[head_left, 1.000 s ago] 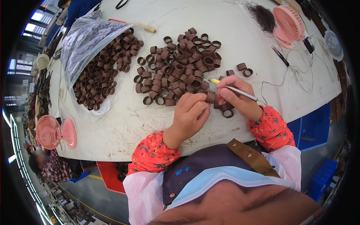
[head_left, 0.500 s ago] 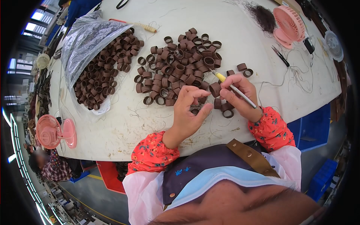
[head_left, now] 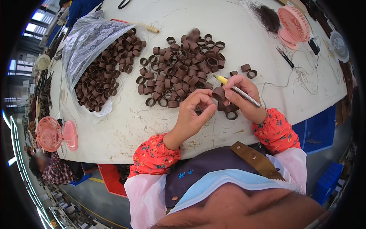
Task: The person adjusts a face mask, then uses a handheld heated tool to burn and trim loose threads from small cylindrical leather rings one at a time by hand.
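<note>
My right hand (head_left: 244, 97) holds a pen-like tool (head_left: 244, 94) with a yellow front part and a silver shaft, its thin tip pointing to the upper left. The same hand's fingertips grip a brown ring (head_left: 219, 94). Close by on the left, my left hand (head_left: 195, 113) has its thumb and forefinger drawn together in a pinch beside the ring; anything between them is too small to make out. Beyond both hands spreads a loose pile of brown rings (head_left: 182, 70). A few more rings lie under and right of my hands.
A clear plastic bag (head_left: 89, 38) spills more brown rings on the left. Pink fans stand at the left edge (head_left: 49, 133) and upper right (head_left: 293, 24). Black-handled snips (head_left: 286, 58) and loose threads lie on the right of the white table (head_left: 126, 141). Blue bins (head_left: 320, 128) stand below.
My left hand has moved slightly toward the ring, and its thumb and forefinger have closed together. The ring in my right fingers has tilted a little.
</note>
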Demonstrator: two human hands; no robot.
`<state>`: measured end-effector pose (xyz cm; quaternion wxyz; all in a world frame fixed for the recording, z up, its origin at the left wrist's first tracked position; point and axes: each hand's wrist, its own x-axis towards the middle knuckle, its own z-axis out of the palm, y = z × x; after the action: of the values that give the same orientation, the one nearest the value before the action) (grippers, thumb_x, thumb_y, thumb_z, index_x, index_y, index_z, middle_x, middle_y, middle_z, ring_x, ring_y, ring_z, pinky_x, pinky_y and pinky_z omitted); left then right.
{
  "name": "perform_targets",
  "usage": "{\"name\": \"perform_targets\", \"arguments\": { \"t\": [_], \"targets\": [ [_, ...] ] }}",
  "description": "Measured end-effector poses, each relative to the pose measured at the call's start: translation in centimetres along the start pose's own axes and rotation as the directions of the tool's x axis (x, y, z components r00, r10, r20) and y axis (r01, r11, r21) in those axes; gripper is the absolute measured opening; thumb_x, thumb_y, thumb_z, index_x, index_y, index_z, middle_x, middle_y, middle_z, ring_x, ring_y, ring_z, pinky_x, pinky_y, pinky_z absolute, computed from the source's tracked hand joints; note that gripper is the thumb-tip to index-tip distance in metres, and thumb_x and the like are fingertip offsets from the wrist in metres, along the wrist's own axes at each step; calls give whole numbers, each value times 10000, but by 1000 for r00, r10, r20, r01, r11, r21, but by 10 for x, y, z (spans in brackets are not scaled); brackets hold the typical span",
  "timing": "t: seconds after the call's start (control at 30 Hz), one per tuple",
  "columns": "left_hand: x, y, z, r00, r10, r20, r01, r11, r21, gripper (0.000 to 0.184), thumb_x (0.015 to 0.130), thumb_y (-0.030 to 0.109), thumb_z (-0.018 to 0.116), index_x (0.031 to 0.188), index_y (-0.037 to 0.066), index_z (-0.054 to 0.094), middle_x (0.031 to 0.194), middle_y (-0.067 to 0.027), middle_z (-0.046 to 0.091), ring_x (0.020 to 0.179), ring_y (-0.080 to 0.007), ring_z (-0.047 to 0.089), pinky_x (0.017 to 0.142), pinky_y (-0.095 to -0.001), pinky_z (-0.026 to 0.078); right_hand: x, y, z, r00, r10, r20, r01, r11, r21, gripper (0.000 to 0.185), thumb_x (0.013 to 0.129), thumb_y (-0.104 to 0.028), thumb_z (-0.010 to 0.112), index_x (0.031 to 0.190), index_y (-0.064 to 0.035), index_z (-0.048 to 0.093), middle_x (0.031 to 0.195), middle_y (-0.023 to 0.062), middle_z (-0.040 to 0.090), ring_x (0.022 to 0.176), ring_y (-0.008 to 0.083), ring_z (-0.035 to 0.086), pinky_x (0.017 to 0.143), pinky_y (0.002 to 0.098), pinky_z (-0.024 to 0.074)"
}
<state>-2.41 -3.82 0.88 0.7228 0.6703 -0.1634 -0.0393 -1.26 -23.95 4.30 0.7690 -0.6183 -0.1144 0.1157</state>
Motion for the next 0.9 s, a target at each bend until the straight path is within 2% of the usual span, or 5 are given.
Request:
{"name": "perform_targets", "arguments": {
  "t": [0.13, 0.23, 0.33, 0.53, 0.9],
  "targets": [
    [0, 2, 0, 982, -176, -69, 169, 980, -103, 63, 838, 11, 643, 823, 4, 583, 951, -57, 642, 695, -59, 546, 648, -207, 450, 3, 1, -3, 996, -18, -89, 24, 998, 62, 158, 930, -106, 614, 1060, -65, 534, 944, 24, 571, 783, 74, 585, 700, 218, 489],
    [2, 2, -7, 983, 6, -186, 32, 979, 202, 65, 841, -5, 628, 813, 4, 570, 928, -53, 649, 693, -52, 554, 646, -201, 457, 5, 3, -8, 994, -46, -100, 53, 997, 65, 160, 933, -111, 611, 1067, -66, 536, 933, 22, 572, 818, 78, 570, 708, 221, 490],
    [4, 2, -14, 984, -32, -173, 57, 989, 137, 52, 862, -8, 613, 854, 7, 563, 959, -78, 648, 715, -64, 572, 653, -205, 467, 6, 0, -4, 991, -44, -129, 47, 999, 20, 139, 946, -109, 579, 1068, -67, 527, 911, 33, 571, 796, 88, 556, 715, 231, 476],
    [4, 7, -8, 973, -230, 21, 209, 837, -506, 79, 946, 71, 558, 948, 32, 490, 1016, -135, 611, 743, -110, 586, 697, -243, 490, 4, 2, 0, 998, 18, -53, -20, 999, -38, 169, 973, -159, 560, 1090, -40, 533, 930, 42, 602, 787, 85, 587, 723, 227, 489],
    [6, 12, -10, 973, -167, 159, 226, 549, -805, 112, 961, 113, 490, 900, 82, 402, 779, -45, 463, 679, -144, 455, 660, -280, 384, 3, 11, 6, 972, -223, 79, 232, 830, -507, 183, 904, -89, 645, 1057, -27, 567, 902, 44, 615, 768, 109, 583, 707, 252, 486]
  ]
}}
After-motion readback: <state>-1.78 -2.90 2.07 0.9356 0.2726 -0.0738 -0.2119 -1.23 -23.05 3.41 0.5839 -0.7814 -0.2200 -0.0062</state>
